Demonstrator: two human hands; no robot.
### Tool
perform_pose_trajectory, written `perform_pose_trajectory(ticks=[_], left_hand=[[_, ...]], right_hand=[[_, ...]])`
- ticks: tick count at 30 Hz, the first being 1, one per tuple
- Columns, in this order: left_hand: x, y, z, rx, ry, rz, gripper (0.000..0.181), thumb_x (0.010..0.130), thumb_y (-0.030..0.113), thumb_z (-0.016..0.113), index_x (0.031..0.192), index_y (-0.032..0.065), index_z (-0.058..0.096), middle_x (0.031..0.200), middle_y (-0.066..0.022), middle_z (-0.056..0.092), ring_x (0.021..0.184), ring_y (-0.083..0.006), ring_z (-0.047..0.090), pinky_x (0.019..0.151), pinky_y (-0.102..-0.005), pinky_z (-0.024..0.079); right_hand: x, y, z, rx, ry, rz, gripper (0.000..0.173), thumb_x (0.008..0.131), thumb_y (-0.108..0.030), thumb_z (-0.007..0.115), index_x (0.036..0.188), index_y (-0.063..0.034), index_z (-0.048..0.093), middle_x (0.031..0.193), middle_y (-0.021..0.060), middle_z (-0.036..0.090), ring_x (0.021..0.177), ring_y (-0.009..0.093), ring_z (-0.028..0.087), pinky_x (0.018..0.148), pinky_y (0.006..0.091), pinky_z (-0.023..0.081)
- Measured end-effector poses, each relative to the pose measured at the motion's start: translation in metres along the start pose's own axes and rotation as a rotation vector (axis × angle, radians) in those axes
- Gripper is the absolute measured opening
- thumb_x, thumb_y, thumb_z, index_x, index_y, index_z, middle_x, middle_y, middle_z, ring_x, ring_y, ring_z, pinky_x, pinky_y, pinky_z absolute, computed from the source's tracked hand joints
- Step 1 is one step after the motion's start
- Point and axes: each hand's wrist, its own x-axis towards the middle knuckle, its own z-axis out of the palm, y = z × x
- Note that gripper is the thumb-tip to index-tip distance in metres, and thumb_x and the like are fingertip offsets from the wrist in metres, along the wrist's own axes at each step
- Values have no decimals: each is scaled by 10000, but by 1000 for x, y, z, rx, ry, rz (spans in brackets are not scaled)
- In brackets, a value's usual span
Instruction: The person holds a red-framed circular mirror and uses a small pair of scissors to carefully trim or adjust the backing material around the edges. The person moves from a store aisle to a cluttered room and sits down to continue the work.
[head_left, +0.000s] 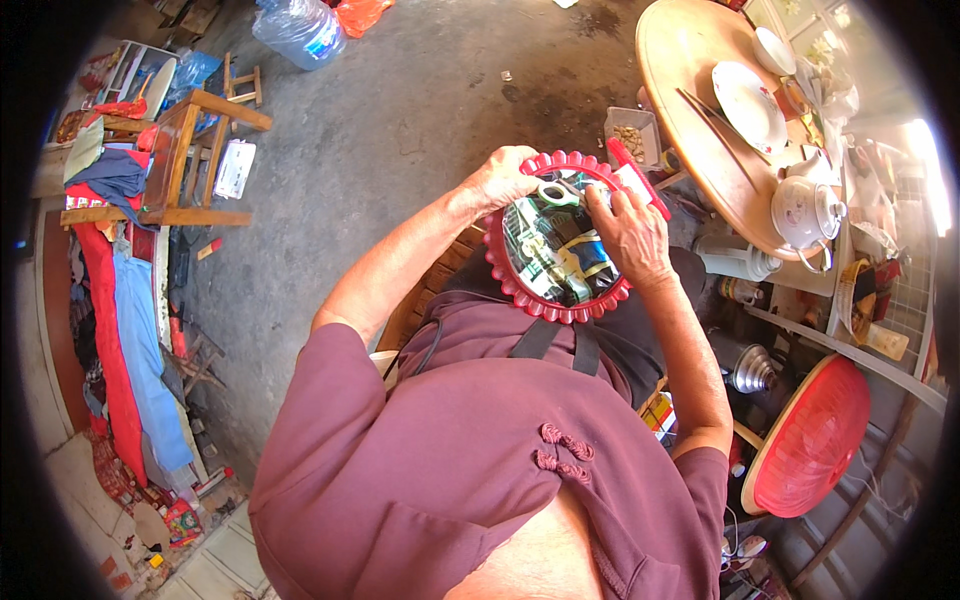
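A round red plastic basket (499, 262) with a scalloped rim rests at the person's lap. Inside lie green-and-white printed packets (536, 255), a blue-and-yellow piece (589, 255) and scissors (559, 194) with pale handles. My left hand (506, 176) grips the basket's rim at its upper left. At the upper right, my right hand (634, 232) reaches over the rim, its fingers bent down at the contents; whether they hold anything is hidden. Just beyond that hand is a red-edged object (637, 180) with a white middle.
To the right stands a round wooden table (675, 67) with a plate (750, 109), chopsticks (724, 135) and a lidded teapot (806, 214). A plastic tub (619, 124) sits beside it. A red domed cover (814, 439) is lower right. A wooden stool (180, 150) holding cloths stands left.
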Motion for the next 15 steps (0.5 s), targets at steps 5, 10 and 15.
perform_pose_trajectory(ticks=[5,10,15], left_hand=[[-1,0,3,-50,44,37,314,730,86,634,1016,-45,620,890,-98,655,814,-148,607,734,-287,496],[3,-2,0,-103,-1,48,340,766,180,618,1013,-55,616,892,-97,647,804,-144,598,730,-277,480],[1,0,4,-145,36,12,309,784,169,642,995,-56,622,887,-84,648,796,-134,594,714,-275,483]], right_hand=[[1,3,1,-23,-3,5,326,812,-185,521,1133,-152,562,818,32,545,780,191,568,649,330,480],[3,6,-1,-19,12,27,302,811,-192,528,1108,-150,565,801,29,540,759,189,569,632,336,474],[4,12,-3,-12,67,-11,276,826,-201,586,1097,-155,562,742,39,525,714,208,566,574,349,465]])
